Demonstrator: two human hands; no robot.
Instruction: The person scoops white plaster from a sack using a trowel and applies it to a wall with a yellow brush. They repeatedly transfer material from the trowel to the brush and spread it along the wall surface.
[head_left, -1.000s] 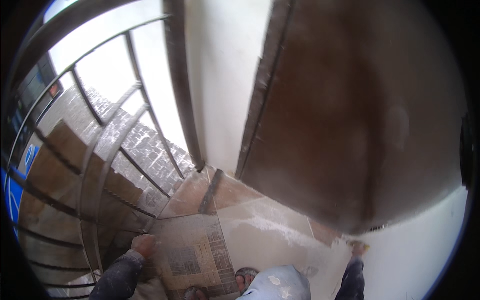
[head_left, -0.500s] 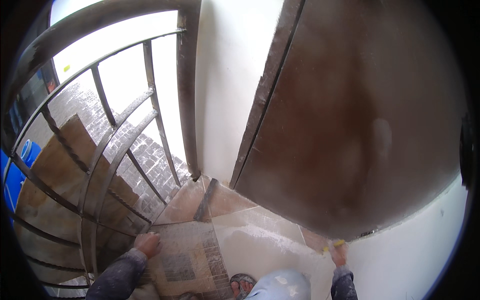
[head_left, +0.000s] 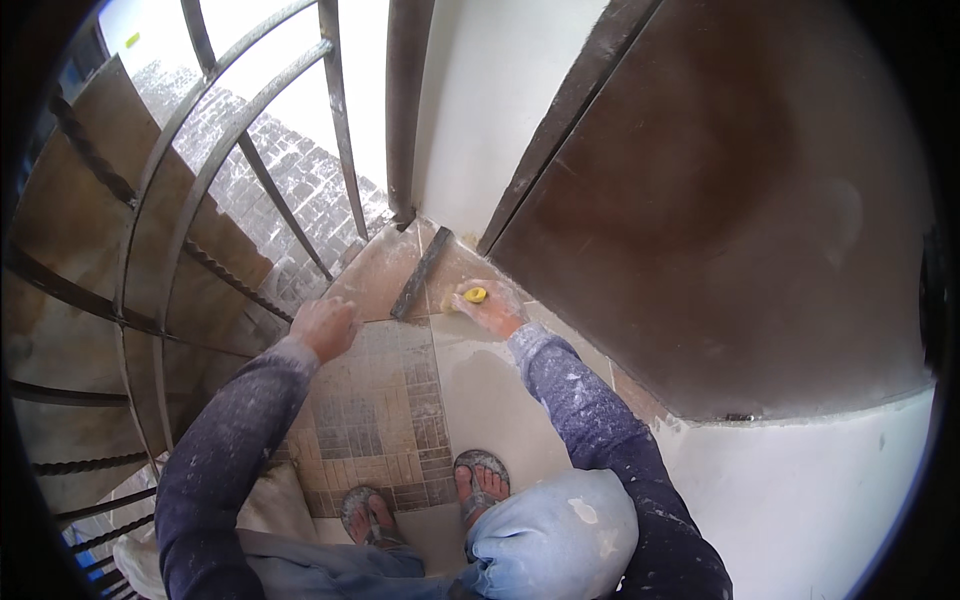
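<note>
My right hand (head_left: pixel 492 308) is closed around a small yellow-handled tool (head_left: pixel 475 295); its working end is mostly hidden, so its kind does not show. This hand hovers over the reddish floor tiles (head_left: pixel 375 270) near the foot of the dark brown panel (head_left: pixel 720 210). Beside it on the tiles lies a dark flat bar (head_left: pixel 421 272), slanting away from me. To the left, my left hand (head_left: pixel 325 327) has its fingers curled, back of the hand up, close to the metal railing (head_left: pixel 215 170). Anything inside those fingers is hidden.
Below my hands spreads a patterned tile mat area (head_left: pixel 370 400) beside a pale tile, with my sandalled feet at its near edge. Beyond the railing stand a brown board (head_left: pixel 90 260) and grey paving (head_left: pixel 290 160). White walls (head_left: pixel 490 110) border the brown panel; whitish dust covers parts of the floor.
My right hand has swung from the far right corner to the middle, bringing the yellow-handled tool along. My left hand sits a little farther forward; the view has tilted down.
</note>
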